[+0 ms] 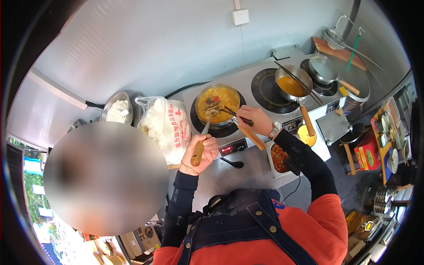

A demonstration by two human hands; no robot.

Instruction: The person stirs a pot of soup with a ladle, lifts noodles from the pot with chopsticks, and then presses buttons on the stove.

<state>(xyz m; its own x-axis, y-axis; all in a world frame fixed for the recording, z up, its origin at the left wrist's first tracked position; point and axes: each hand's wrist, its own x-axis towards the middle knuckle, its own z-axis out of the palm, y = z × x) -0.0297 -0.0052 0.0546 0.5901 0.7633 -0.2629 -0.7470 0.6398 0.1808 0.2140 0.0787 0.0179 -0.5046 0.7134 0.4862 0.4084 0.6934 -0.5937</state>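
Observation:
My left hand point(201, 152) is wrapped round the wooden handle of a metal utensil point(198, 153). Its shaft reaches over the pot's near rim, and its head is hidden under a clump of brownish strands point(211, 105). Dark chopsticks point(230, 111) are pinched in my right hand point(257, 121), their tips close to the clump. The pot point(201, 93) holds yellow broth with a red piece in it and sits on the left induction burner. Below my right hand, the pot's wooden handle point(253, 138) points toward me.
Right of the pot is a second burner point(265, 90). A saucepan point(293, 93) of orange broth has chopsticks across it; another saucepan point(324, 70) stands behind. A noodle bag point(170, 126) and a bowl point(128, 98) flank the left. A sauce container point(279, 159) lies near my right forearm. A blurred patch covers the lower left.

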